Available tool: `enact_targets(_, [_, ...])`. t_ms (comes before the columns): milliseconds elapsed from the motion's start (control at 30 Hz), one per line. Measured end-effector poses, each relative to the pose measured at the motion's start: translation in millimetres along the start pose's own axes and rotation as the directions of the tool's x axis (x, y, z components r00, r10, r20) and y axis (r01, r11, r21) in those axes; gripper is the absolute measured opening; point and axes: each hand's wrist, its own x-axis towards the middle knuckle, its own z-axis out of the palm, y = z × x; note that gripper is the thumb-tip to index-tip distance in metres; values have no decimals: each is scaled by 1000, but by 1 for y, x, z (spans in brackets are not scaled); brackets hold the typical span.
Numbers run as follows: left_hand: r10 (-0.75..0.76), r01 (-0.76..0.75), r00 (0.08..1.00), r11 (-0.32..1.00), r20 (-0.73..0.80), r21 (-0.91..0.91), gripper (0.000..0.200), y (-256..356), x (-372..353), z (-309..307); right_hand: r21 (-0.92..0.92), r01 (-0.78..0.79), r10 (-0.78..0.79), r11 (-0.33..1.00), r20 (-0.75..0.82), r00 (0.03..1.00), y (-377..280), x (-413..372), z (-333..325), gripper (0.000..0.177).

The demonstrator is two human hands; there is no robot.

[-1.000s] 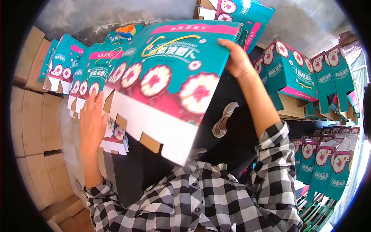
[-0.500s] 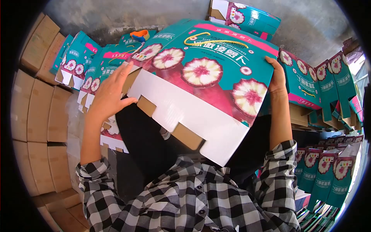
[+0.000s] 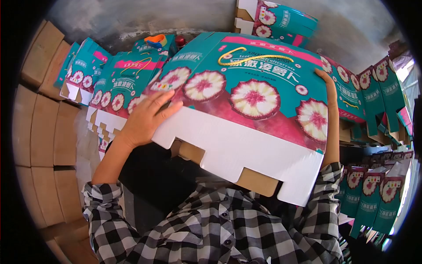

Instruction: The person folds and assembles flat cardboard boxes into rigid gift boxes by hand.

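Note:
A teal and magenta cardboard carton [image 3: 255,99], printed with cut radish slices, is held in front of my chest. Its white notched end flaps [image 3: 246,154] point towards me, and a yellow rope handle [image 3: 255,58] lies on its upper face. My left hand [image 3: 147,116] grips the near left corner, with fingers over the printed face and the white flap. At the far right edge, my right hand [image 3: 327,86] holds the carton's side; part of that hand is hidden behind the carton.
Similar cartons [image 3: 127,83] stand at the left, one carrying an orange and blue tape ring [image 3: 155,41]. Plain brown boxes [image 3: 44,127] are stacked along the far left. More printed cartons stand at the right [image 3: 345,88], and folded ones [image 3: 369,198] below them. Another carton [image 3: 283,22] sits by the wall.
The carton has shifted right and turned slightly, its flaps lower and nearer my chest. My left hand, earlier spread at the left edge, now has its fingers over the near corner.

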Motion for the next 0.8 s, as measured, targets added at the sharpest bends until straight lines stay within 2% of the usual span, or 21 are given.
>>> enact_targets(33, [22, -21, 1000, 999, 23, -36, 49, 4, 0, 2, 114, -82, 43, 990, 310, 950, 3, -1, -8, 31])
enact_targets(67, [55, -55, 997, 998, 48, 17, 46, 5, -1, 11, 194, -197, 45, 961, 596, 802, 10, 0, -18, 32])
enact_targets(100, [72, -76, 993, 996, 90, 43, 51, 13, 3, 15, -13, -42, 40, 999, 698, 715, 3, 16, -16, 42])
enact_targets(133, [19, -8, 995, 994, 100, -107, 50, 23, 11, 23, -185, 185, 34, 965, 789, 613, -3, 31, -14, 52])
enact_targets(167, [-33, 60, 993, 966, 110, -251, 50, 36, 22, 31, -268, 413, 27, 870, 864, 502, -9, 46, -11, 62])
enact_targets(200, [-143, 182, 979, 937, 148, -297, 48, 48, 37, 35, -105, 86, 9, 991, 687, 727, 12, 30, 12, 69])
enact_targets(233, [-242, 296, 951, 892, 191, -341, 46, 61, 53, 39, 162, -190, 98, 968, 457, 884, 31, 21, 31, 77])
enact_targets(300, [-375, 407, 913, 803, 162, -435, 35, 70, 77, 68, -60, -299, 279, 952, 571, 772, 54, 23, 47, 87])
enact_targets(367, [-452, 475, 876, 746, 170, -466, 31, 70, 93, 114, -352, -235, 389, 906, 474, 790, 78, 8, 69, 84])
enact_targets(400, [-479, 500, 861, 732, 173, -462, 28, 76, 94, 128, -489, -141, 390, 861, 455, 801, 87, 1, 75, 86])
enact_targets(467, [-548, 530, 827, 684, 127, -500, 25, 91, 92, 155, -691, 33, 393, 722, 449, 802, 93, -8, 86, 89])
enact_targets(500, [-534, 530, 830, 666, 162, -524, 25, 96, 95, 140, -759, 82, 334, 646, 378, 863, 100, -8, 86, 86])
enact_targets(567, [-570, 558, 805, 630, 167, -540, 26, 101, 100, 140, -885, 180, 265, 430, 314, 912, 105, -3, 85, 80])
enact_targets(667, [-563, 520, 818, 639, 116, -567, 36, 100, 102, 149, -820, 86, 288, 566, 294, 911, 103, -2, 81, 75])
enact_targets(767, [-601, 531, 795, 631, 76, -566, 47, 94, 104, 162, -811, 25, 301, 585, 245, 921, 96, -4, 80, 69])
enact_targets(800, [-616, 550, 781, 596, 105, -585, 53, 93, 106, 158, -800, 17, 280, 600, 229, 932, 98, -5, 78, 60])
